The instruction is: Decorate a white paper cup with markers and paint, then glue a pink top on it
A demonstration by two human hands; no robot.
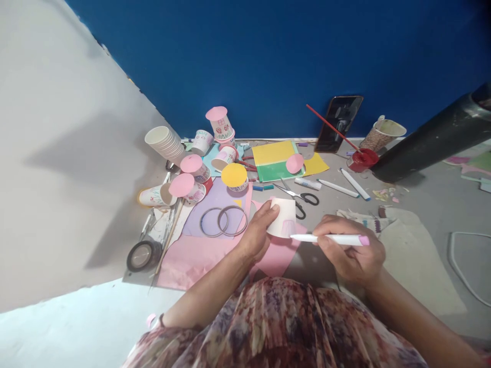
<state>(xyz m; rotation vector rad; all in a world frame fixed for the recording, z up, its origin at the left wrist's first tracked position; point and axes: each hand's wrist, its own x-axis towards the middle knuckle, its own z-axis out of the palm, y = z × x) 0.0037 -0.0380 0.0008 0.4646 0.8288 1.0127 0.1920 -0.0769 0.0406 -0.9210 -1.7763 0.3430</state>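
My left hand (258,232) is wrapped round the left side of a white paper cup (282,212), which is held with its wide end down. A pink-purple shape is drawn low on the cup's wall. Between the fingers of my right hand (351,250) is a white felt-tip pen (337,239) with a pink end; its tip is at the lower edge of the drawing. Whether the tip touches the cup I cannot tell. Scissors (297,194) with black handles lie just behind the cup, partly hidden by it.
Decorated cups with pink paper discs (182,185) and a stack of plain cups (163,143) stand at the left. Two bangles (218,222) lie on purple paper. A phone (339,122) leans on the blue wall near a red pot (363,159) with a brush. A black tape roll (143,255) sits front left.
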